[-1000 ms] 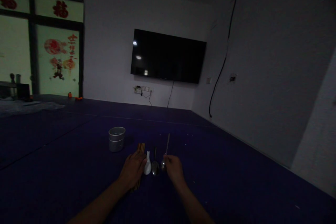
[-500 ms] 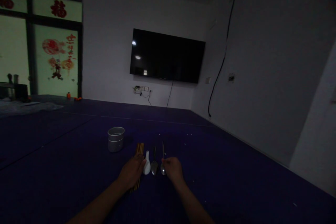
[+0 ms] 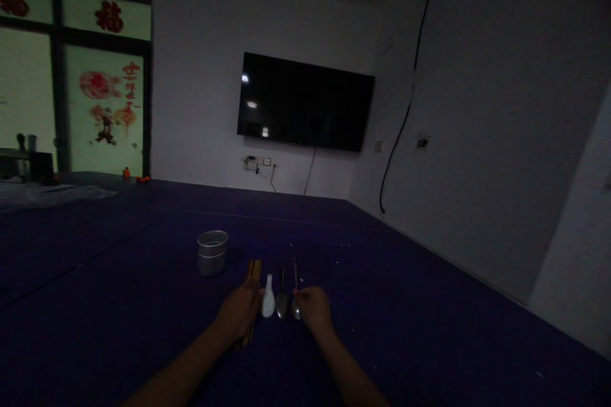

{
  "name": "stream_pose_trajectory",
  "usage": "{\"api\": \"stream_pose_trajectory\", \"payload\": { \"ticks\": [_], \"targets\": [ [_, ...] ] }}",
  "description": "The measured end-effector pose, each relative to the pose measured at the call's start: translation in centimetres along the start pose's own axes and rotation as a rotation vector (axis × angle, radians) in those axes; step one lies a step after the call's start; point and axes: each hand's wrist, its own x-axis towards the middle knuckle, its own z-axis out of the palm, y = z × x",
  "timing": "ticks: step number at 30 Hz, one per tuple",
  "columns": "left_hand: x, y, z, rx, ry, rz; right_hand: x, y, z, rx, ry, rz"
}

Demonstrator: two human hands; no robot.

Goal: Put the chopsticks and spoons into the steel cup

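Observation:
My left hand (image 3: pixel 240 308) is closed over a bundle of wooden chopsticks (image 3: pixel 254 269) lying on the purple-blue tabletop; its fingertips are partly hidden. Just right of it a white soup spoon (image 3: pixel 268 303) lies with its handle pointing away from me. Beside that is a metal spoon (image 3: pixel 281 304), touched by neither hand. A second metal spoon (image 3: pixel 296 311) lies furthest right, and my right hand (image 3: pixel 312 306) pinches it between thumb and fingers near the bowl. All of these lie side by side, roughly parallel.
A grey metal cup (image 3: pixel 212 261) stands upright behind and left of the chopsticks. Small white bits (image 3: pixel 337 262) are scattered on the tabletop (image 3: pixel 143 305). Clear plastic sheeting (image 3: pixel 57 196) and a dark box (image 3: pixel 28 165) sit far left. A black cable (image 3: pixel 396 146) hangs down the right wall.
The right metal spoon's handle end has swung slightly left, with my right hand still on it. My left hand stays on the chopsticks, and the view has shifted a little.

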Motion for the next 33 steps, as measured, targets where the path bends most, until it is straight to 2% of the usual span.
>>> {"api": "stream_pose_trajectory", "payload": {
  "ticks": [20, 25, 29, 33],
  "targets": [
    [0.4, -0.5, 0.2, 0.023, -0.017, 0.018, -0.4, -0.7, -0.4, -0.026, -0.052, -0.016],
    [0.1, -0.5, 0.2, 0.016, 0.036, 0.022, -0.7, -1.1, -0.7, -0.024, -0.066, -0.026],
    [0.1, -0.7, 0.5, 0.021, 0.087, 0.122, -0.9, -1.4, -1.2, -0.047, -0.051, -0.022],
    [0.1, -0.7, 0.8, 0.025, 0.043, 0.24, -1.2, -2.1, -2.0, -0.071, -0.031, -0.112]
  ]
}}
